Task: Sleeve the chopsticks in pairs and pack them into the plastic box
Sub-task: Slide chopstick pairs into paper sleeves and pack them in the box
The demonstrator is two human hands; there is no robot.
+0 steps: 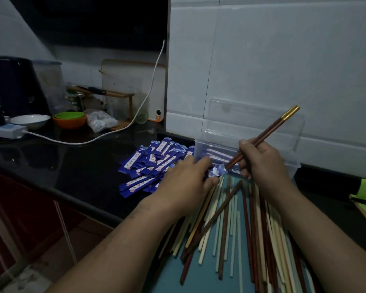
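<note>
Over the dark table (72, 166), your right hand (260, 161), fingers curled, grips a red-brown, gold-capped chopstick pair (268, 132), tips at the mouth of a blue paper sleeve (218, 172) pinched in the fingers of your left hand (184, 182), beside the clear plastic box (211, 143).

A pile of sleeves (152, 166) lies on the tabletop (82, 161), just left of the plastic box (201, 144). The box stands at the back, against the wall (262, 60), with sleeved pairs (218, 154) inside. Loose chopsticks (226, 218) lie on a mat (199, 278) in front of the box. Bowls (69, 121) sit far off to the left.
</note>
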